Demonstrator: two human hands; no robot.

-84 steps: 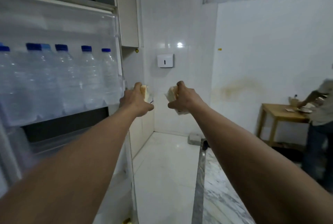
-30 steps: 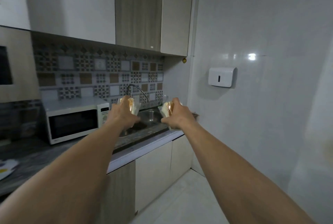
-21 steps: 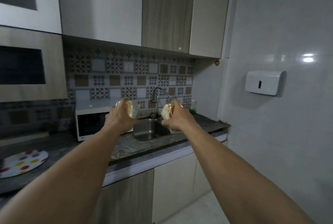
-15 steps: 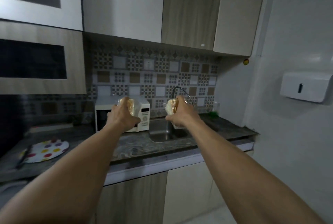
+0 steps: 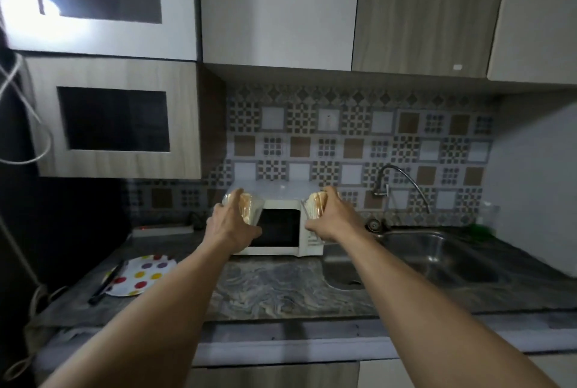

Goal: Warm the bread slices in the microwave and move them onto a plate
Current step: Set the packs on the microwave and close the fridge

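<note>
Each hand, left (image 5: pixel 229 225) and right (image 5: pixel 332 219), grips wrapped bread (image 5: pixel 248 205) before the shut microwave (image 5: pixel 281 227); next, free one hand for its door.

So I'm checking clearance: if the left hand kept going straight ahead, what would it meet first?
Probably the microwave: the left hand, holding bread, points at its closed door with nothing visible between, though depth is unclear.
</note>
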